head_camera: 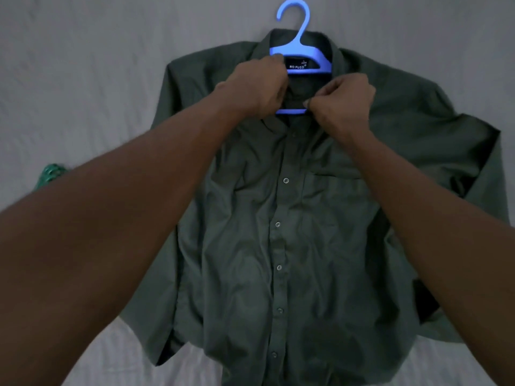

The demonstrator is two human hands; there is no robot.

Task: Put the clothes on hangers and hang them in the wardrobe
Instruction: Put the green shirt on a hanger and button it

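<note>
A: Why are both hands working at the collar?

B: The left hand (257,89) and right hand (344,98) are each pinching a collar edge of the dark green shirt (292,232), probably closing it around the blue hanger (302,54).

A: Where is it lying?

B: Flat on the grey bed (83,79). One shirt, one hanger, five visible buttons, plus green fabric (51,174) at left.

1 dark green shirt (292,232), 1 blue hanger (299,37), 2 hands, left (257,87), right (342,100), 1 green patterned cloth (51,175), 1 grey sheet (83,79)

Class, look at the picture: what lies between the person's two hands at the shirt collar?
In the head view, the blue hanger's lower bar and the dark shirt's open neck.
</note>
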